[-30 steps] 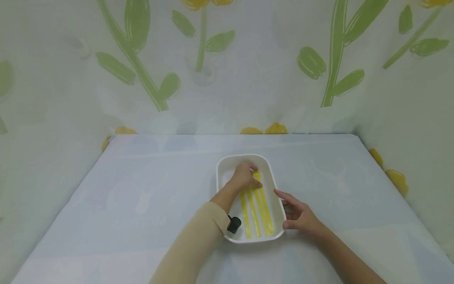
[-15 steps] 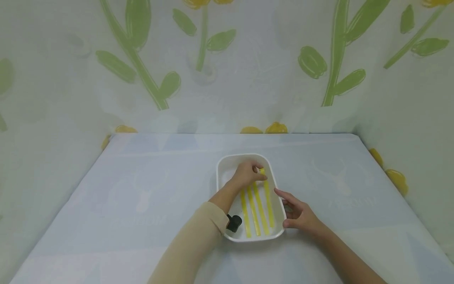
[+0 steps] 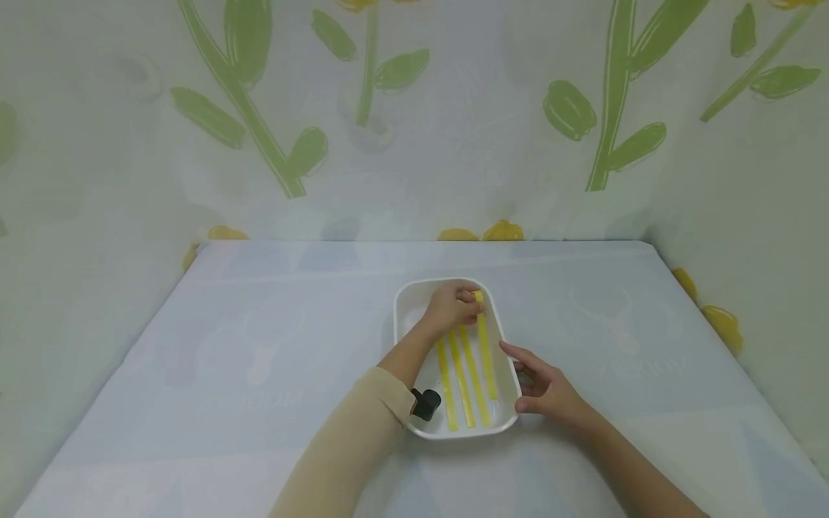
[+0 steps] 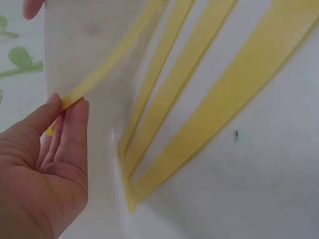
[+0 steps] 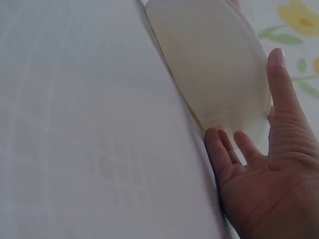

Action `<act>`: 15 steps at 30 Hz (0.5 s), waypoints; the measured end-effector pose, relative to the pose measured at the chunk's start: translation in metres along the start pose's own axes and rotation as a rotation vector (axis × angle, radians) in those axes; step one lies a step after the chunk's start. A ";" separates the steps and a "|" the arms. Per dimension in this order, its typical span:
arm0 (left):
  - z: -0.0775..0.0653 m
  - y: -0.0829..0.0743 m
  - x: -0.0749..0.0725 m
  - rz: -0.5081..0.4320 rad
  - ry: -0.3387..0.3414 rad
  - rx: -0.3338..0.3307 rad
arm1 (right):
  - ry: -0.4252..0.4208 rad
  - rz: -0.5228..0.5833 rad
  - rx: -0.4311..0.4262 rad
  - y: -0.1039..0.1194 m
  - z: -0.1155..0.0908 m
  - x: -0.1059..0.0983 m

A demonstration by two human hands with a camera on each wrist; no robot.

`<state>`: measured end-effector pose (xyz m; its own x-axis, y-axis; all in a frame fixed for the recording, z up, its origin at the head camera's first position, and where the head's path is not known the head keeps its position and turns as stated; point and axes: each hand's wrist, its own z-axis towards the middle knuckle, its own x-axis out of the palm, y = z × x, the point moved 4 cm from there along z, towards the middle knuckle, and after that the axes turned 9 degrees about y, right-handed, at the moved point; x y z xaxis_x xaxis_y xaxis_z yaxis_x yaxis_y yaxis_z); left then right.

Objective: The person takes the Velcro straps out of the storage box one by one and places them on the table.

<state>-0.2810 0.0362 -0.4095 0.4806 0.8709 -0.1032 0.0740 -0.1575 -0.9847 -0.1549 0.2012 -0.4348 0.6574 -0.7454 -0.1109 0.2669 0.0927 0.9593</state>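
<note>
Inside the white tray (image 3: pixel 406 302), my left hand (image 3: pixel 447 308) pinches one end of a flat yellow strip (image 3: pixel 486 360) between thumb and fingers, close to the far right wall. In the left wrist view the pinched strip (image 4: pixel 112 59) stands away from the others. Several more yellow strips (image 3: pixel 463 385) lie lengthwise and roughly parallel on the tray floor; their far ends are hidden behind my left hand in the head view. My right hand (image 3: pixel 550 388) rests against the tray's outer right side, fingers fairly straight and touching the wall (image 5: pixel 214 64).
A pale printed cloth (image 3: pixel 259 403) covers the table under the tray. Flower-patterned curtains (image 3: pixel 453 144) rise behind and at both sides. A small black device (image 3: pixel 426 404) sits at my left cuff, over the tray's near left part.
My left hand has shifted slightly to the far right, drawing one strip apart from the others toward the tray's right wall and far end. The right hand stays in place.
</note>
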 end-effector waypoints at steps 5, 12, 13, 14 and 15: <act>0.001 -0.010 -0.003 -0.083 -0.008 0.106 | -0.023 -0.032 0.051 -0.002 0.000 0.000; -0.004 -0.022 -0.012 -0.191 -0.029 0.268 | -0.025 -0.027 0.038 -0.002 0.000 -0.001; -0.004 -0.023 -0.013 -0.203 -0.042 0.276 | -0.022 -0.021 0.033 -0.002 0.000 -0.001; -0.005 -0.024 -0.015 -0.217 -0.054 0.282 | -0.018 -0.015 0.028 -0.002 0.000 -0.001; -0.006 -0.024 -0.017 -0.229 -0.067 0.287 | -0.014 -0.011 0.024 -0.002 0.000 -0.001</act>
<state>-0.2856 0.0228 -0.3829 0.4214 0.8982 0.1249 -0.0799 0.1740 -0.9815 -0.1564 0.2018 -0.4370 0.6442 -0.7557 -0.1179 0.2572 0.0689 0.9639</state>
